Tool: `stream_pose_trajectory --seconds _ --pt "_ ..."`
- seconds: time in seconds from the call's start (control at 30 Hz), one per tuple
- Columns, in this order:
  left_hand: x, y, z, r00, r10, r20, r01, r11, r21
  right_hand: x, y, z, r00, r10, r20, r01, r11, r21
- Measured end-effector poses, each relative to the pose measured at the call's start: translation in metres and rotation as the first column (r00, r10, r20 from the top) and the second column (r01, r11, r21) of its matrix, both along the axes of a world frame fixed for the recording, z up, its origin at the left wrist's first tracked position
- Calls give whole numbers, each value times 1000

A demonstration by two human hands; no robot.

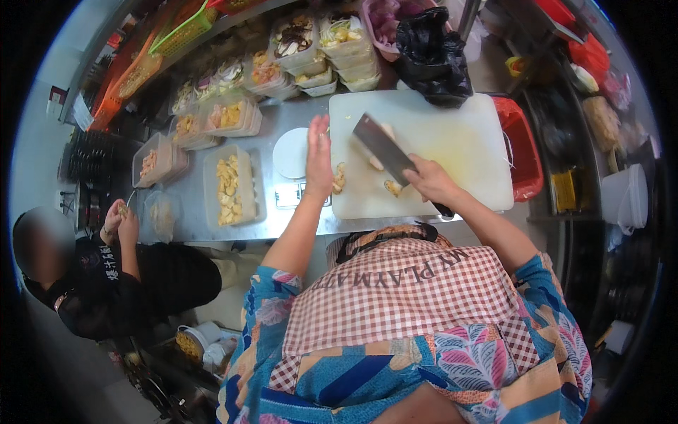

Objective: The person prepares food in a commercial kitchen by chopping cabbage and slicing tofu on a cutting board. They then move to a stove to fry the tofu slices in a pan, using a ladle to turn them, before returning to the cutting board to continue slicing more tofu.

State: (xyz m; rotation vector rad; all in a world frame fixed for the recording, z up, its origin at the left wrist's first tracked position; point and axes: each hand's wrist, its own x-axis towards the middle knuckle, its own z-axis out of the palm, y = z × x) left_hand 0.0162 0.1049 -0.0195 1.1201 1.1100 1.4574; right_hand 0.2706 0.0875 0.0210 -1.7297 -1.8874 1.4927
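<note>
My right hand (430,180) grips the handle of a cleaver (384,147), its broad dark blade slanting up and left over a white cutting board (450,127). Pale food pieces lie near the blade: one partly behind it, one with a browned edge (392,187) by the blade's lower part, and another (339,178) at the board's left edge. My left hand (318,156), fingers extended, is raised at the board's left side and holds nothing. Beside it are a round white scale plate (292,153) and the scale's display (287,195), partly hidden by my left forearm.
Left of the scale stands a plastic tub of yellowish chunks (229,185). Stacked food containers (347,47) line the back. A black plastic bag (431,58) overlaps the board's rear edge; a red-lined bin (522,153) stands right. A co-worker (127,275) sits at left, handling a small item.
</note>
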Motion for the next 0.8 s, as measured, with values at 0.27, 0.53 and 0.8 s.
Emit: stream_pose_trajectory --seconds 0.27,0.53,0.8 --pt "-30 -68 -22 473 112 -874 -138 989 52 43 -23 4 817 476 326 -562 786 260" --pt "0 -49 -24 848 -144 -510 -125 881 -456 44 1 -19 918 299 260 -360 904 232" --pt "32 -40 -61 709 154 -688 -7 977 211 12 0 -32 937 264 229 -338 849 405"
